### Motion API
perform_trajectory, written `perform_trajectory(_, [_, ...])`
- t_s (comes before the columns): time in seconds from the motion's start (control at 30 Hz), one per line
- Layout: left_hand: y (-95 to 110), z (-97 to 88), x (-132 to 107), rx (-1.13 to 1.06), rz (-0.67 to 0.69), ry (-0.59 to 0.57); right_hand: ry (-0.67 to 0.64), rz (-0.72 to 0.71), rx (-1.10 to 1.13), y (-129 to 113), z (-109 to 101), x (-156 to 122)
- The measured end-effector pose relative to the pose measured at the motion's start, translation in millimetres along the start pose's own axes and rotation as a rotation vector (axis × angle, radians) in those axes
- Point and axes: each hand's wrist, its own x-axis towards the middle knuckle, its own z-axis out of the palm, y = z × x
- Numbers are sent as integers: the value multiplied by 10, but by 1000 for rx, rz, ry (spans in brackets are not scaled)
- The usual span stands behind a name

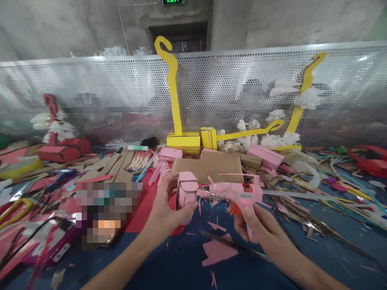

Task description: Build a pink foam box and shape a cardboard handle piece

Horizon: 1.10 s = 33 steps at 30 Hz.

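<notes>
In my left hand is a small pink paper-covered box with dark seams, held upright between thumb and fingers. My right hand grips a pink hot glue gun by its handle, fingers at the orange trigger. A clear glue stick sticks out of the gun's back, and a small red light glows on its body. The nozzle points left at the box's right side; whether they touch, I cannot tell. Pink paper scraps and a long dark blade-like strip lie below the hands.
Yellow hook-topped pieces on block bases stand behind, before a perforated metal panel. A brown cardboard piece and another pink box lie beyond my hands. Red paper is at left; wires and strips clutter the right.
</notes>
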Motion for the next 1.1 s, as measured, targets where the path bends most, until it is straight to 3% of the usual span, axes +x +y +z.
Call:
perform_trajectory(0.33, [37,-1,25,-20,-22,1,-7,-2,12,5,-3,3])
perform_trajectory(0.63, [86,-7,-4,-132,-48,-101,3,-11,20,16,-17,-20])
perform_trajectory(1.1, [-66,-32,8,-248,-86,-86,39,-33,-6,6,-13,-22])
